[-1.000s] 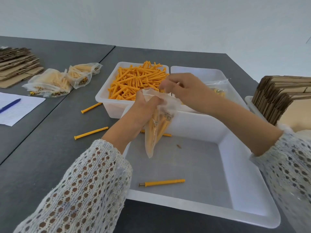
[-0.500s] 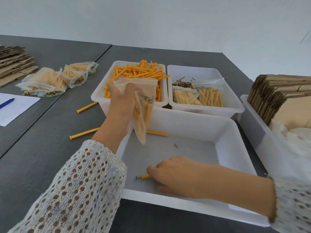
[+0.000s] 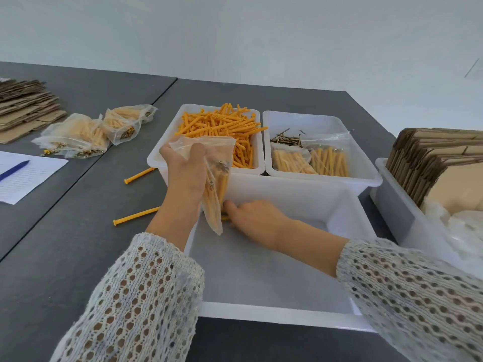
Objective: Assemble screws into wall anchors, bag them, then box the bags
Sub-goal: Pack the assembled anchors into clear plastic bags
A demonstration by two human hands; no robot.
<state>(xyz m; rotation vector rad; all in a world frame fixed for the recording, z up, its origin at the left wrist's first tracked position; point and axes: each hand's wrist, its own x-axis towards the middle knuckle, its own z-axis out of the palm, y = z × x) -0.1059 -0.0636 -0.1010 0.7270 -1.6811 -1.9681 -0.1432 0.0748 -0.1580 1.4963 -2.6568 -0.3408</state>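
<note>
Left hand [image 3: 184, 176] grips clear bag [image 3: 217, 184] of anchors above near tray [image 3: 287, 313]. Right hand [image 3: 254, 220] reaches low behind the bag; I cannot tell its grip.

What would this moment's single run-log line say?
phase: bagging | left hand: holds open bag over large tray | right hand: reaching at anchor under bag, grip hidden | boxing: not started

Dark grey tables [image 3: 78, 90] against a plain pale wall [image 3: 235, 35]
</note>
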